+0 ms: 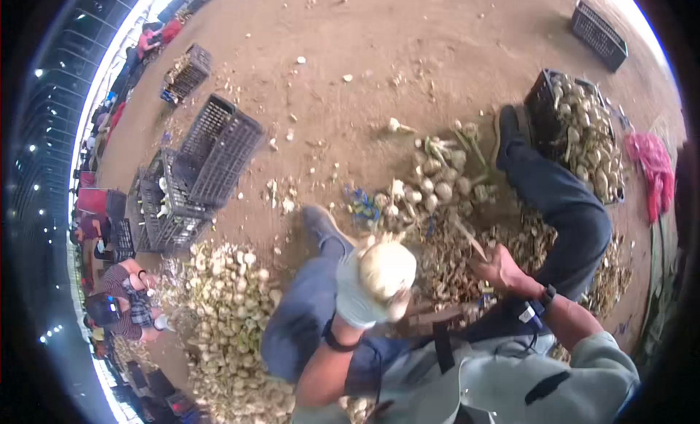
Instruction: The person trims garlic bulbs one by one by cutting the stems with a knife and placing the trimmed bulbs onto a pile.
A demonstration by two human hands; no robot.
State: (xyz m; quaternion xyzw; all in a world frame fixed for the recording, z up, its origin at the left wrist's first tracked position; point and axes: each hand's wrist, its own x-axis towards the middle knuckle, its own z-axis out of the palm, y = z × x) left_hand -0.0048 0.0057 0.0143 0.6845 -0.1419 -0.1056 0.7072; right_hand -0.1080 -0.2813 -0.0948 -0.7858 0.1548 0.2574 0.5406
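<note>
My left hand (356, 296), in a pale glove, is closed around a large whitish garlic bulb (388, 271) above my lap. A knife (469, 236) with a narrow blade is gripped in my bare right hand (502, 269), to the right of the bulb and apart from it. Dry brown trimmings (445, 256) cover the ground between my legs. Beyond them lies a loose group of garlic bulbs (432, 189), some with stems. A big heap of garlic (226, 314) spreads out to the left of my leg.
A black crate (540, 107) full of stemmed garlic stands beside my right foot, near a pink mesh bag (653, 165). Stacked black crates (226, 158) are at the left. Another person (120, 300) sits beyond the heap. A further crate (599, 36) lies at the far right.
</note>
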